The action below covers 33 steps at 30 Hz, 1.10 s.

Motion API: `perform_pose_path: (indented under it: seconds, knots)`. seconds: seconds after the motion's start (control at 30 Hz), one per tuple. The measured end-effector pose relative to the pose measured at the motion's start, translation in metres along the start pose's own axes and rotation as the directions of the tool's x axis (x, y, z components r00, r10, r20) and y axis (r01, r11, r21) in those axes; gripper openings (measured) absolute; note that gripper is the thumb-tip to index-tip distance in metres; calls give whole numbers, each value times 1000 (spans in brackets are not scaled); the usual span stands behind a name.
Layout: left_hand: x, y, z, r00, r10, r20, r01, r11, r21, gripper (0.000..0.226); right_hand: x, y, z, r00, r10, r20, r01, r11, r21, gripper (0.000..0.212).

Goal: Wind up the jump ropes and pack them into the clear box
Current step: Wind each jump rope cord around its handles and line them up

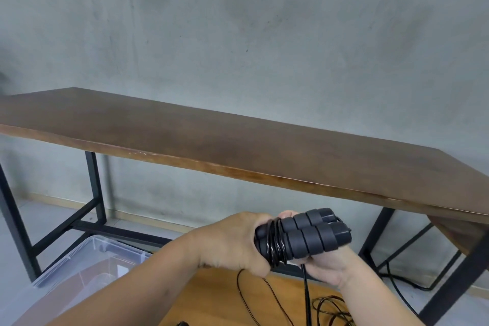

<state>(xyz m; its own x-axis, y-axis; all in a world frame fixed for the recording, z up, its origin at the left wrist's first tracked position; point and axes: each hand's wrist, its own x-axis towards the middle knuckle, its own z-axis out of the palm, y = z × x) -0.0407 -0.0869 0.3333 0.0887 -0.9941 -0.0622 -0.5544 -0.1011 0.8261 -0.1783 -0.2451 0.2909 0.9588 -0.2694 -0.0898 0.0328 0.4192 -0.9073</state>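
Observation:
Two black foam jump rope handles [309, 233] lie side by side in my hands, with glossy black cord [275, 245] wound in several turns around their middle. My left hand [232, 241] grips the left end of the handles and the wound cord. My right hand [325, 264] holds the handles from below at their right end. Loose black cord [328, 307] hangs down from the handles and lies in loops on a light wooden surface [211, 299] beneath. The clear box [87, 259] stands open at the lower left, partly behind my left forearm.
A long dark wooden table [238, 145] on black metal legs [92, 188] stands in front of me against a grey concrete wall. A black cable [412, 284] lies on the floor under the table's right end.

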Motion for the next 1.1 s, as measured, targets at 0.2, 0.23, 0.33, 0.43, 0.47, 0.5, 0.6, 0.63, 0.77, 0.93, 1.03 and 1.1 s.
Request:
perform_pose_path:
  seconds: [0.2, 0.23, 0.33, 0.43, 0.47, 0.5, 0.6, 0.63, 0.77, 0.93, 1.03, 1.1]
  knots:
    - [4, -5, 1, 981, -53, -186, 54, 999, 3, 34, -12, 18, 22, 981, 33, -192, -66, 984, -164, 18]
    - [6, -6, 2, 978, -59, -202, 61, 998, 6, 34, -14, 21, 25, 977, 46, -209, -83, 981, -175, 22]
    - [8, -5, 4, 965, -83, -250, 90, 996, 19, 42, -22, 24, 34, 963, 66, -260, -130, 963, -235, 31]
    - [11, -10, 1, 951, -79, -298, 104, 992, 68, 64, -29, 26, 42, 951, 65, -303, -179, 914, -365, 40]
    - [12, -14, 0, 950, -68, -306, 98, 992, 82, 68, -31, 26, 45, 945, 52, -322, -199, 874, -444, 40]
    - [13, -17, -1, 949, -60, -310, 94, 991, 97, 71, -34, 26, 48, 941, 33, -338, -222, 813, -538, 37]
    - [14, -27, 1, 945, -61, -322, 129, 973, 194, 71, -42, 24, 56, 933, -70, -352, -272, 501, -821, 27]
    - [14, -30, 3, 944, -59, -325, 142, 960, 241, 69, -45, 22, 58, 935, -108, -337, -272, 390, -880, 28]
    - [12, -34, 12, 941, -30, -338, 178, 892, 415, 62, -54, 14, 72, 948, -164, -272, -260, 89, -962, 33]
    - [8, -27, 21, 942, 39, -332, 215, 690, 692, 56, -58, 5, 84, 964, -181, -196, -216, -100, -971, 28]
    - [8, -22, 28, 944, 118, -309, 191, 567, 801, 50, -56, -12, 86, 971, -200, -128, -163, -168, -972, 29]
    - [8, -18, 32, 943, 134, -305, 195, 521, 831, 43, -53, -24, 85, 973, -201, -110, -146, -171, -974, 27]
